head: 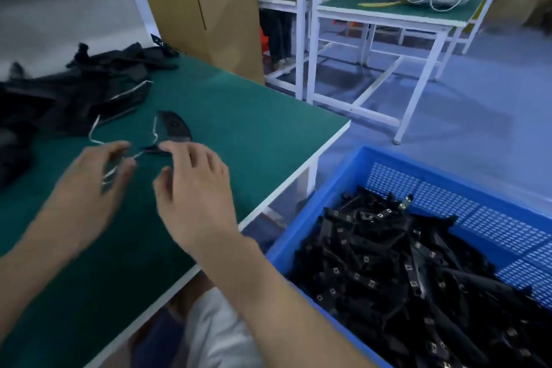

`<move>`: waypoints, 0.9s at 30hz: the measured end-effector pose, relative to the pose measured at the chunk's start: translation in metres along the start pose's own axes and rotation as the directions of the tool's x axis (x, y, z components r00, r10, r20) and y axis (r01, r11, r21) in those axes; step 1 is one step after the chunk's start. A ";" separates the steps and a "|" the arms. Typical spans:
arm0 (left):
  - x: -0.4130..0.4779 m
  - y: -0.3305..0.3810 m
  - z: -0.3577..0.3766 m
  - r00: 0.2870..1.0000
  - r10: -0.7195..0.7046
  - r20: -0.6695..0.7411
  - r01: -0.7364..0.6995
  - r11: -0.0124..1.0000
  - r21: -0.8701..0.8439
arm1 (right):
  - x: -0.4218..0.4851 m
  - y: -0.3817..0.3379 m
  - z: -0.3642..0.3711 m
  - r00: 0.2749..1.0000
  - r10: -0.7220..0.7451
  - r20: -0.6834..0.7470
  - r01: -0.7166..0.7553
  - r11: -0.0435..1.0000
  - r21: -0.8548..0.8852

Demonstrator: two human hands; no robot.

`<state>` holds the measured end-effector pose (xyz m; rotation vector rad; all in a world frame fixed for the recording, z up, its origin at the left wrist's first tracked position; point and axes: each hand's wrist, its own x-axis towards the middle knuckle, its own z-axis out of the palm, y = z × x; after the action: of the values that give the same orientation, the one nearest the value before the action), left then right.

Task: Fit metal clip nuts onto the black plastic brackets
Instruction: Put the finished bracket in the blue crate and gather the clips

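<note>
We see green worktop, black bracket pile far left, blue crate of nutted brackets below right edge. Our hands hover over worktop: right hand open, fingers spread, near lone bracket. Left hand blurred beside white wire, grip unclear.

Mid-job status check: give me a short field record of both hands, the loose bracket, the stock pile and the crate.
left grip: over the green table, by a white wire; too blurred to tell whether it holds anything
right grip: fingers spread, holding nothing, fingertips near the single bracket
bracket pile: far left on the table
blue crate: right of the table, heaped with fitted brackets, metal clip nuts showing
</note>
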<state>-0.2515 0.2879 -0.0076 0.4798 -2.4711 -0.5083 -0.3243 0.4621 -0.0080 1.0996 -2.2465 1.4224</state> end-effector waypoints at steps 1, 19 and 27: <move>-0.010 -0.038 -0.014 0.996 -0.093 0.001 0.092 0.986 0.138 | 0.001 -0.011 0.020 0.996 -0.030 0.083 0.031 0.999 -0.010; -0.130 -0.195 -0.150 0.750 -0.635 -0.184 0.655 0.674 0.342 | 0.009 -0.165 0.281 0.746 -0.140 0.651 0.279 0.953 -0.115; -0.106 -0.234 -0.154 0.846 -0.524 -0.100 0.522 0.774 0.359 | 0.029 -0.167 0.312 0.703 -0.266 0.659 0.226 0.963 0.148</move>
<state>-0.0261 0.0943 -0.0435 1.3529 -2.4234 -0.2342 -0.1720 0.1424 -0.0328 2.1330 -2.3478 1.0748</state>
